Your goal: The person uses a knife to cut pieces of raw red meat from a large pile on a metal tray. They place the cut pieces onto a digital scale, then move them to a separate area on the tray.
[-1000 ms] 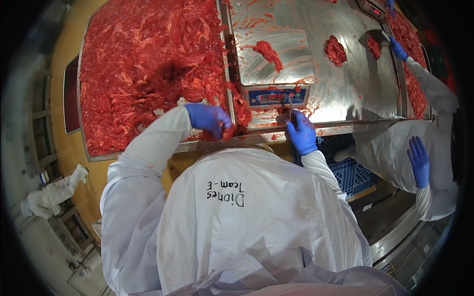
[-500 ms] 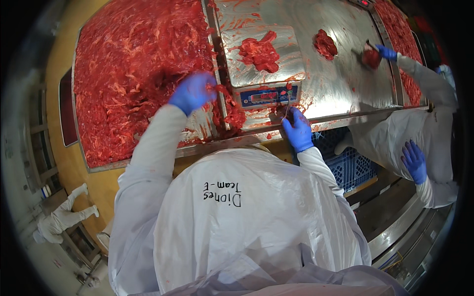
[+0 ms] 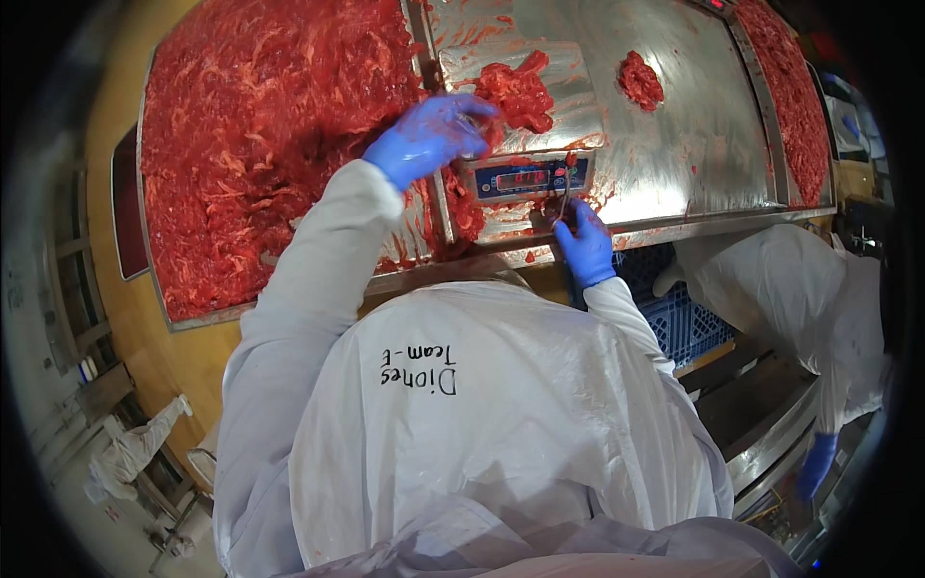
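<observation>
My left hand (image 3: pixel 414 140), in a blue glove, reaches over the weighing scale's (image 3: pixel 535 171) left side, fingers curled round red meat at their tips, partly blurred. A loose pile of raw meat (image 3: pixel 515 87) lies on the steel platform. My right hand (image 3: pixel 586 249) is closed on a thin metal utensil (image 3: pixel 565 199) standing up in front of the display, at the table's near edge. A wide bed of meat (image 3: pixel 246 116) fills the left tray.
A second portion (image 3: pixel 641 82) sits on the steel table (image 3: pixel 694 144); more meat (image 3: pixel 785 96) fills the far-right tray. Blue crates (image 3: pixel 679 328) are below the table. A co-worker in white (image 3: pixel 790 299) is at right, gloved hand (image 3: pixel 817 462) hanging low; another person (image 3: pixel 130 458) is lower left.
My left hand has risen from the left tray to the scale. The meat on the scale grew. The co-worker's hands have left the table's right part, and the portion there is gone.
</observation>
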`<action>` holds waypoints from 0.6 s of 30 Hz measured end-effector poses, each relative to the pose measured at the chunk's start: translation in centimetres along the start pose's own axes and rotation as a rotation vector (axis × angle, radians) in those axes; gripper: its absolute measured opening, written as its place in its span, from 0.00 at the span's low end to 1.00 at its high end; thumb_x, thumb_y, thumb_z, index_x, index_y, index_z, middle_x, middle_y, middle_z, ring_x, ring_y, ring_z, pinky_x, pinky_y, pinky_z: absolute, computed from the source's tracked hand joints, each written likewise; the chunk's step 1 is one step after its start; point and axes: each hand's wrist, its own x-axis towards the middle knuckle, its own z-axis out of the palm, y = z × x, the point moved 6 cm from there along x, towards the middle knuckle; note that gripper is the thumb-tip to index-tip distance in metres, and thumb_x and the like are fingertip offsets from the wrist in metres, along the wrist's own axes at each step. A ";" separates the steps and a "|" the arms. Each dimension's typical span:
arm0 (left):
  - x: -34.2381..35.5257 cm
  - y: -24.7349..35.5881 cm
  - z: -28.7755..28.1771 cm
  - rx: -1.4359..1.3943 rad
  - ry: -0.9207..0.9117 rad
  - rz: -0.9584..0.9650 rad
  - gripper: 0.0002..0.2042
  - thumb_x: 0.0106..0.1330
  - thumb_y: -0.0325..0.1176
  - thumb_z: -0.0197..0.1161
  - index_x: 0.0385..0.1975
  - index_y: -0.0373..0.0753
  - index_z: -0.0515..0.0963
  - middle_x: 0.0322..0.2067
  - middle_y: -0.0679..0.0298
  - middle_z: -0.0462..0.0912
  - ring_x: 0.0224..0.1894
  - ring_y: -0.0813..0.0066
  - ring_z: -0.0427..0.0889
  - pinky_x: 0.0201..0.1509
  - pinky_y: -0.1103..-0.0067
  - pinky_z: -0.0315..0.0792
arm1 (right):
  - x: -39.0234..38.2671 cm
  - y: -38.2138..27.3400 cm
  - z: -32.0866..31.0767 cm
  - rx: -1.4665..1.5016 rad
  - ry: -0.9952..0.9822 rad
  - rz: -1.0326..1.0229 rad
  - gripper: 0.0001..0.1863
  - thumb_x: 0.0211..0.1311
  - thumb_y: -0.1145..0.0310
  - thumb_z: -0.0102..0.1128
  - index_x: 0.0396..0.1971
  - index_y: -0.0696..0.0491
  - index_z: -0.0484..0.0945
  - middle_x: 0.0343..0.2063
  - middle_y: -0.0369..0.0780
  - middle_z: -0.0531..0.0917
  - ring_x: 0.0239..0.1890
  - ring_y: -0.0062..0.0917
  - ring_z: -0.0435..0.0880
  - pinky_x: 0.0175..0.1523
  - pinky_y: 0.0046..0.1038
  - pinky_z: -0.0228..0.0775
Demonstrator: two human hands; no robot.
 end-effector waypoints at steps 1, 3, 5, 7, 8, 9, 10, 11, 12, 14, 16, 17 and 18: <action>0.1 -1.2 -1.0 0.284 0.112 0.069 0.16 0.60 0.26 0.71 0.49 0.36 0.81 0.43 0.56 0.84 0.48 0.66 0.84 0.57 0.71 0.78 | 0.0 -0.1 -0.1 0.012 -0.009 0.009 0.27 0.65 0.59 0.66 0.61 0.56 0.77 0.46 0.46 0.88 0.48 0.41 0.88 0.56 0.39 0.80; -0.3 -3.6 -2.9 0.858 0.336 0.222 0.18 0.59 0.27 0.71 0.51 0.35 0.81 0.47 0.51 0.83 0.52 0.57 0.83 0.61 0.67 0.77 | 0.2 -0.6 -0.5 -0.009 0.024 -0.014 0.23 0.66 0.62 0.70 0.58 0.54 0.80 0.49 0.46 0.88 0.52 0.40 0.88 0.57 0.38 0.80; -2.1 -4.7 -0.4 0.928 0.244 0.107 0.14 0.61 0.29 0.68 0.47 0.36 0.82 0.48 0.49 0.81 0.54 0.49 0.81 0.61 0.61 0.77 | -0.4 -0.2 -0.5 -0.041 0.054 -0.039 0.24 0.66 0.62 0.70 0.58 0.55 0.80 0.49 0.46 0.88 0.51 0.40 0.88 0.57 0.38 0.80; -3.3 -7.8 2.8 1.096 0.095 0.095 0.12 0.62 0.30 0.67 0.45 0.38 0.82 0.49 0.51 0.81 0.53 0.49 0.82 0.59 0.62 0.79 | -0.3 -0.7 -0.4 0.004 0.019 -0.008 0.26 0.65 0.61 0.68 0.59 0.57 0.78 0.47 0.47 0.88 0.49 0.41 0.88 0.56 0.39 0.80; -3.3 -9.1 3.5 1.061 0.044 0.093 0.08 0.62 0.29 0.65 0.41 0.39 0.83 0.45 0.52 0.83 0.48 0.47 0.83 0.55 0.62 0.80 | -0.1 -0.8 -0.5 0.023 0.005 0.006 0.27 0.65 0.60 0.68 0.60 0.58 0.77 0.46 0.47 0.88 0.48 0.41 0.88 0.56 0.39 0.80; -2.7 -9.0 3.2 0.992 0.058 0.107 0.08 0.62 0.29 0.65 0.41 0.38 0.83 0.43 0.51 0.84 0.46 0.46 0.84 0.54 0.62 0.80 | 0.2 -0.7 -0.7 0.016 0.009 0.003 0.28 0.65 0.60 0.67 0.60 0.59 0.77 0.46 0.47 0.88 0.48 0.41 0.89 0.56 0.39 0.80; -2.6 -9.2 2.3 0.919 0.068 0.109 0.08 0.62 0.29 0.65 0.40 0.38 0.83 0.41 0.51 0.84 0.44 0.45 0.84 0.53 0.62 0.80 | 0.2 -0.6 -0.6 0.011 0.001 0.005 0.28 0.64 0.60 0.67 0.60 0.59 0.77 0.47 0.47 0.88 0.48 0.41 0.89 0.57 0.39 0.80; -2.5 -9.2 1.4 0.847 0.077 0.109 0.08 0.61 0.28 0.65 0.40 0.38 0.83 0.40 0.51 0.85 0.42 0.44 0.84 0.52 0.63 0.80 | 0.0 -0.4 -0.5 0.007 -0.008 0.006 0.28 0.64 0.60 0.67 0.61 0.59 0.77 0.47 0.47 0.88 0.49 0.41 0.89 0.57 0.39 0.80; -2.3 -8.7 0.5 0.782 0.046 0.121 0.06 0.61 0.26 0.65 0.38 0.36 0.83 0.35 0.54 0.86 0.37 0.54 0.86 0.48 0.67 0.80 | 0.0 -0.2 -0.3 0.015 -0.004 -0.007 0.28 0.65 0.60 0.67 0.61 0.60 0.77 0.48 0.48 0.88 0.49 0.41 0.89 0.57 0.39 0.80; -2.2 -8.6 -1.3 0.256 -0.114 -0.097 0.06 0.62 0.25 0.65 0.38 0.35 0.83 0.36 0.59 0.86 0.37 0.64 0.85 0.46 0.71 0.80 | -0.2 -0.4 -0.4 -0.006 0.029 -0.028 0.28 0.64 0.60 0.68 0.61 0.60 0.77 0.48 0.47 0.88 0.49 0.41 0.89 0.57 0.39 0.80; -2.3 -4.5 -1.3 -0.162 -0.224 -0.204 0.07 0.63 0.23 0.67 0.41 0.34 0.83 0.37 0.65 0.85 0.39 0.77 0.82 0.46 0.77 0.77 | -0.4 -0.4 -0.5 -0.010 0.039 -0.031 0.28 0.64 0.60 0.68 0.61 0.60 0.77 0.47 0.47 0.88 0.49 0.40 0.89 0.58 0.38 0.80; -1.8 -2.3 -1.4 -0.197 -0.176 -0.182 0.09 0.62 0.24 0.68 0.42 0.33 0.83 0.37 0.65 0.85 0.39 0.78 0.82 0.47 0.77 0.77 | -0.3 -0.4 -0.5 -0.002 0.032 -0.033 0.28 0.64 0.60 0.68 0.61 0.60 0.77 0.47 0.47 0.88 0.50 0.40 0.89 0.58 0.38 0.80; -1.2 -0.4 -1.4 -0.232 -0.127 -0.160 0.11 0.61 0.25 0.70 0.43 0.33 0.83 0.37 0.65 0.85 0.40 0.78 0.82 0.47 0.77 0.77 | -0.2 -0.4 -0.5 0.006 0.024 -0.034 0.28 0.64 0.60 0.68 0.61 0.59 0.77 0.47 0.47 0.89 0.50 0.40 0.89 0.58 0.38 0.80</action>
